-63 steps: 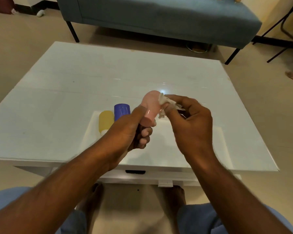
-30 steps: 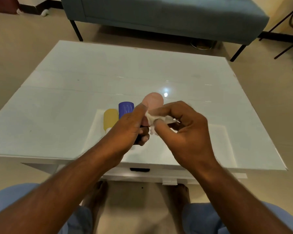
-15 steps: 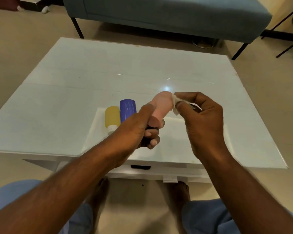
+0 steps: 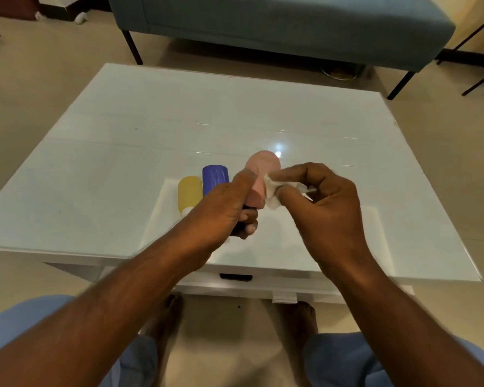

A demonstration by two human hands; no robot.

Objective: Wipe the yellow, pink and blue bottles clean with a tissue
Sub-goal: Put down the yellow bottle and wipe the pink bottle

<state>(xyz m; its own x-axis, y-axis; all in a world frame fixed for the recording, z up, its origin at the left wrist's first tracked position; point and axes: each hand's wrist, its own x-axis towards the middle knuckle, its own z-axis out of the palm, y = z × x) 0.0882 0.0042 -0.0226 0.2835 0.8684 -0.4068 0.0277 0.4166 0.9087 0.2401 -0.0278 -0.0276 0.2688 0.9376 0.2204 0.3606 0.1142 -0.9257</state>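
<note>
My left hand (image 4: 224,208) grips the lower end of the pink bottle (image 4: 260,170), holding it above the table with its rounded end pointing away from me. Pinched in my right hand (image 4: 324,208) is a crumpled white tissue (image 4: 274,194), pressed against the right side of the pink bottle. To the left, the yellow bottle (image 4: 190,192) and the blue bottle (image 4: 215,178) lie side by side on a white mat (image 4: 291,247). My left hand hides the near end of the blue bottle.
The white glossy table (image 4: 151,152) carries the mat near its front edge. A blue-grey sofa (image 4: 277,20) on thin black legs stands beyond the table. My knees and bare feet are below the table's front edge.
My right hand has slid the tissue down the pink bottle's side, from near its far tip toward its middle. My left hand keeps its grip. The other two bottles stay put.
</note>
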